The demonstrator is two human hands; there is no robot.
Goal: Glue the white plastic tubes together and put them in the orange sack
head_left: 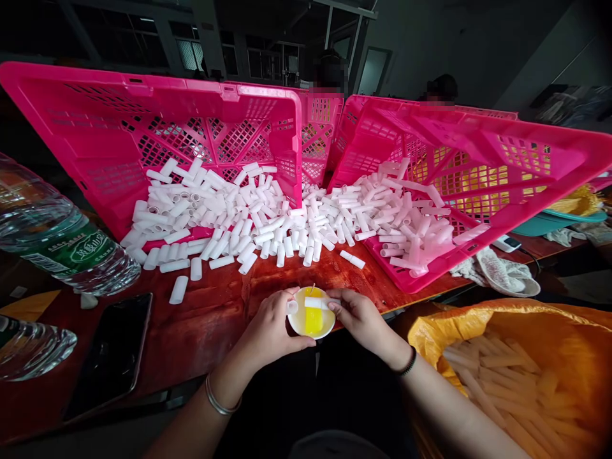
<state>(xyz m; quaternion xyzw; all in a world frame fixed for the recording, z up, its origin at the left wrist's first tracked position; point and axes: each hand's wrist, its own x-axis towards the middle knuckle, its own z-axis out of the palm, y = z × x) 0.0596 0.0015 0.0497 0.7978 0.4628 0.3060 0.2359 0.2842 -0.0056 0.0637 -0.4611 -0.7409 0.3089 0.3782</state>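
My left hand is closed around the near side of a small white cup with yellow liquid inside, at the front edge of the red table. My right hand pinches a short white tube and holds it lying across the top of the cup. A big heap of the same white tubes lies just beyond, spilling from two tipped pink crates.
The left pink crate and the right pink crate stand tilted at the back. A water bottle and a dark phone lie at the left. An orange bag with yellowish tubes sits at the lower right. A cloth lies by the right crate.
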